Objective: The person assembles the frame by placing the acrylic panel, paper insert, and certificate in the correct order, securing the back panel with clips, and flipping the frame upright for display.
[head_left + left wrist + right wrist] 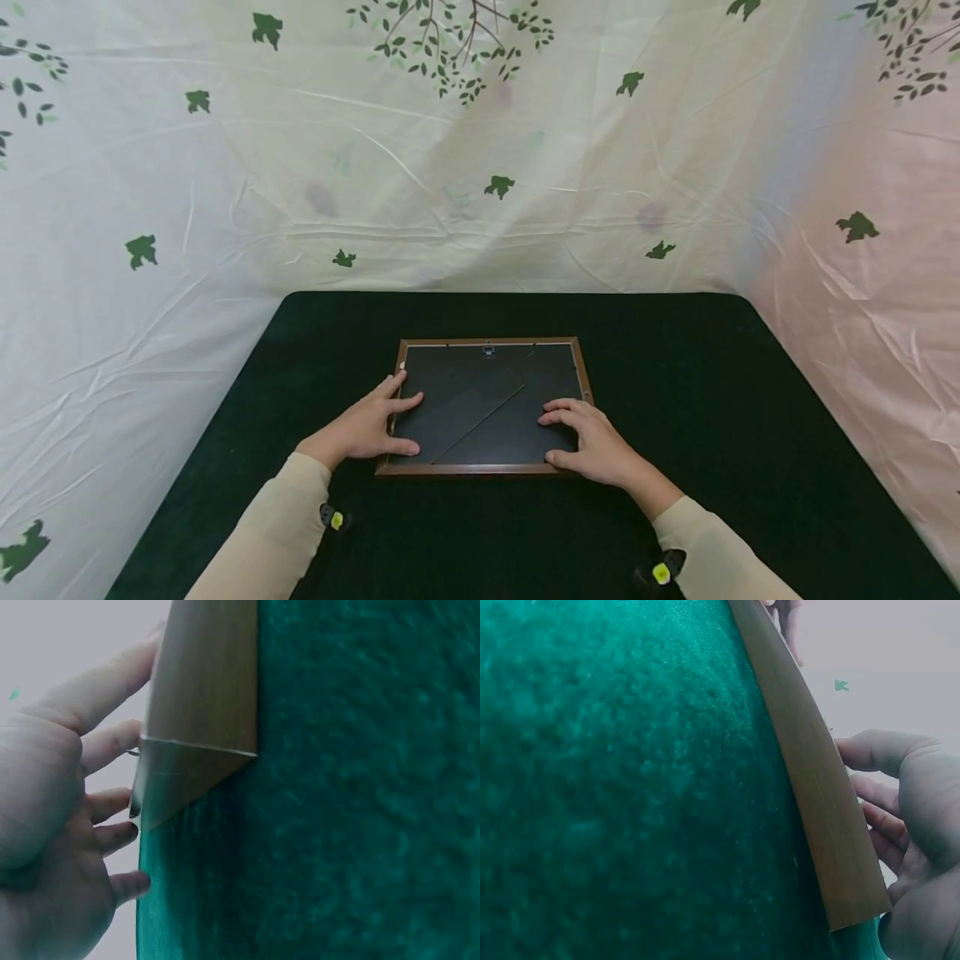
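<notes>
A picture frame (495,371) with a brown wooden border and a black backing lies face down. Its metal hanger (489,350) is at the far edge, and a thin slanted line crosses the backing. My left hand (367,425) rests at the frame's left side, thumb and forefinger stretched over the backing. On the right, my right hand (596,442) has its loosely bent fingers and thumb over the backing near the corner. The wooden side (202,682) fills the top of the left wrist view. From the right wrist, the border's side (810,780) shows beside the fingers.
A dark green cloth (720,392) covers the table under the frame. Behind and at both sides hangs a pale curtain (420,175) with printed leaves and birds. Each sleeve cuff has a small dark device (330,517) with a yellow-green mark.
</notes>
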Available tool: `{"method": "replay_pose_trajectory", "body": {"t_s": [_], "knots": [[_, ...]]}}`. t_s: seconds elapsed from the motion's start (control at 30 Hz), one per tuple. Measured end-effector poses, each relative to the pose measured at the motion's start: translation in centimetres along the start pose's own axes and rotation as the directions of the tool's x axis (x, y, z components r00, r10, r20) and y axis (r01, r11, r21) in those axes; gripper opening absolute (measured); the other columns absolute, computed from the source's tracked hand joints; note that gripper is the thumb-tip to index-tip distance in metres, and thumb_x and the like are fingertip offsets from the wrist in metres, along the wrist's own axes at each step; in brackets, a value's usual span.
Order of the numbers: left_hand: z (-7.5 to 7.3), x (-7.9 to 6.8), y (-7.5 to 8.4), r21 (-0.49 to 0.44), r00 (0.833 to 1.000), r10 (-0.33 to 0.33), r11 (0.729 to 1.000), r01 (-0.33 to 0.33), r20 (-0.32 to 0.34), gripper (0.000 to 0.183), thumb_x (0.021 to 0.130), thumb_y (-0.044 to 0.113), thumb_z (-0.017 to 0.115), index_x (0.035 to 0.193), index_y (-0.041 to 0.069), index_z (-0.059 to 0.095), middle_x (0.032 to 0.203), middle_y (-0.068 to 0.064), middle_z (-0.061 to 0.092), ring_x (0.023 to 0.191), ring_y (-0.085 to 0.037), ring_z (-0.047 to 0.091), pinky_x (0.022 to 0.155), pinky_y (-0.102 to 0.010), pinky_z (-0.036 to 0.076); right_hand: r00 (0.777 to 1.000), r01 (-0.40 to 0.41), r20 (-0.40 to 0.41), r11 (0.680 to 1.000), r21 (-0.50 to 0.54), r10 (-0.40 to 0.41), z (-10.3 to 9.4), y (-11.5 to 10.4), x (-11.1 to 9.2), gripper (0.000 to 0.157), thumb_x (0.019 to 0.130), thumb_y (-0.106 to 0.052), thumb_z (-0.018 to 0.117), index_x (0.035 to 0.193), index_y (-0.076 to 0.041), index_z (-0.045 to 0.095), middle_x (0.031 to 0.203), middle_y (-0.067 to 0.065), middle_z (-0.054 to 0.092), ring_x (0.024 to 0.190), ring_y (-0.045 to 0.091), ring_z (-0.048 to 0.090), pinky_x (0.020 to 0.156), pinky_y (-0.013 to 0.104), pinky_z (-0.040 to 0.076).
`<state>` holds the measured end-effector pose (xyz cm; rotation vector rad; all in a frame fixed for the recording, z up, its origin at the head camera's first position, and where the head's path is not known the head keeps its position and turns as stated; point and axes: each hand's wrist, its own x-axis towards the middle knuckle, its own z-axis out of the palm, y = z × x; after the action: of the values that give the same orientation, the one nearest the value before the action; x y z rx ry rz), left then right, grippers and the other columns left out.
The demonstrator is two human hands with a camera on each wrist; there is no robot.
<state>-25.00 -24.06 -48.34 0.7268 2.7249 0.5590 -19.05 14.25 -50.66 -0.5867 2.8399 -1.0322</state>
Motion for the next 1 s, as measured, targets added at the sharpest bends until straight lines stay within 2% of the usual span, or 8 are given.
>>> {"method": "replay_pose_trajectory", "body": {"t_s": [0.13, 0.23, 0.37, 0.57, 0.67, 0.77, 0.87, 1.0], "knots": [[0.0, -0.4, 0.6, 0.066, 0.999, 0.031, 0.997, -0.03, -0.02, 0.086, 0.076, 0.065, 0.069, 0.146, 0.023, 0.043, 0.16, -0.014, 0.01, 0.145, -0.04, 0.003, 0.107, -0.065, 0.02, 0.999, 0.045, 0.003, 0.999, -0.022, -0.045, 0.2, 0.5, -0.3, 0.04, 0.084, -0.031, 0.075, 0.121, -0.027, 0.062, 0.14, -0.004, 0.046, 0.134, 0.028, 0.034, 0.107, 0.061, 0.022], [0.1, -0.9, 1.5, 0.098, 0.996, 0.083, 0.992, -0.08, -0.03, 0.084, 0.079, 0.062, 0.068, 0.147, 0.021, 0.042, 0.159, -0.015, 0.013, 0.145, -0.039, 0.004, 0.107, -0.066, 0.018, 0.997, 0.073, 0.001, 0.997, -0.026, -0.073, 0.1, 0.8, -0.6, 0.038, 0.086, -0.032, 0.072, 0.123, -0.029, 0.061, 0.142, -0.005, 0.046, 0.135, 0.026, 0.034, 0.106, 0.06, 0.024], [0.5, -1.3, 2.8, 0.132, 0.99, 0.137, 0.982, -0.133, -0.02, 0.088, 0.076, 0.064, 0.069, 0.148, 0.023, 0.04, 0.159, -0.013, 0.018, 0.145, -0.038, 0.007, 0.108, -0.066, 0.017, 0.997, 0.081, -0.016, 0.997, 0.008, -0.081, -0.2, 1.0, -1.0, 0.037, 0.088, -0.032, 0.071, 0.123, -0.029, 0.061, 0.143, -0.005, 0.045, 0.135, 0.027, 0.034, 0.104, 0.061, 0.029], [0.9, -1.8, 4.0, 0.196, 0.991, 0.123, 0.974, -0.11, -0.052, 0.084, 0.075, 0.058, 0.074, 0.146, 0.027, 0.042, 0.152, -0.007, 0.035, 0.139, -0.032, 0.031, 0.109, -0.056, 0.027, 0.998, 0.057, -0.008, 0.998, 0.007, -0.057, -0.5, 1.3, -1.4, 0.036, 0.088, -0.038, 0.069, 0.123, -0.033, 0.06, 0.145, -0.008, 0.04, 0.136, 0.026, 0.033, 0.103, 0.059, 0.033], [1.1, -1.9, 4.4, 0.22, 0.987, 0.144, 0.968, -0.124, -0.076, 0.078, 0.077, 0.053, 0.075, 0.144, 0.025, 0.047, 0.145, -0.006, 0.046, 0.131, -0.028, 0.043, 0.106, -0.051, 0.035, 0.998, 0.066, -0.003, 0.998, -0.003, -0.066, -0.5, 1.5, -1.5, 0.037, 0.088, -0.04, 0.069, 0.123, -0.034, 0.059, 0.145, -0.009, 0.039, 0.136, 0.025, 0.033, 0.103, 0.059, 0.033], [1.1, -2.1, 4.7, 0.245, 0.983, 0.162, 0.96, -0.135, -0.092, 0.073, 0.078, 0.051, 0.075, 0.142, 0.025, 0.049, 0.14, -0.005, 0.051, 0.126, -0.025, 0.048, 0.102, -0.048, 0.04, 0.998, 0.068, -0.002, 0.998, 0.001, -0.068, -0.5, 1.5, -1.5, 0.037, 0.088, -0.041, 0.069, 0.123, -0.034, 0.059, 0.145, -0.009, 0.04, 0.136, 0.025, 0.033, 0.103, 0.059, 0.033], [1.0, -2.4, 4.9, 0.24, 0.979, 0.168, 0.961, -0.137, -0.115, 0.069, 0.08, 0.047, 0.074, 0.141, 0.026, 0.05, 0.139, -0.003, 0.053, 0.124, -0.022, 0.051, 0.1, -0.045, 0.043, 0.997, 0.071, -0.001, 0.997, -0.007, -0.071, -0.6, 1.4, -1.4, 0.037, 0.089, -0.041, 0.067, 0.124, -0.032, 0.059, 0.144, -0.007, 0.041, 0.136, 0.026, 0.034, 0.102, 0.058, 0.034], [0.3, -2.7, 5.4, 0.166, 0.974, 0.164, 0.977, -0.137, -0.158, 0.065, 0.082, 0.045, 0.072, 0.14, 0.026, 0.051, 0.14, -0.003, 0.052, 0.125, -0.023, 0.051, 0.098, -0.046, 0.045, 0.996, 0.087, 0.002, 0.995, -0.041, -0.087, -1.1, 0.7, -0.8, 0.041, 0.09, -0.042, 0.066, 0.126, -0.026, 0.06, 0.143, -0.004, 0.043, 0.134, 0.026, 0.037, 0.103, 0.055, 0.036]]}}
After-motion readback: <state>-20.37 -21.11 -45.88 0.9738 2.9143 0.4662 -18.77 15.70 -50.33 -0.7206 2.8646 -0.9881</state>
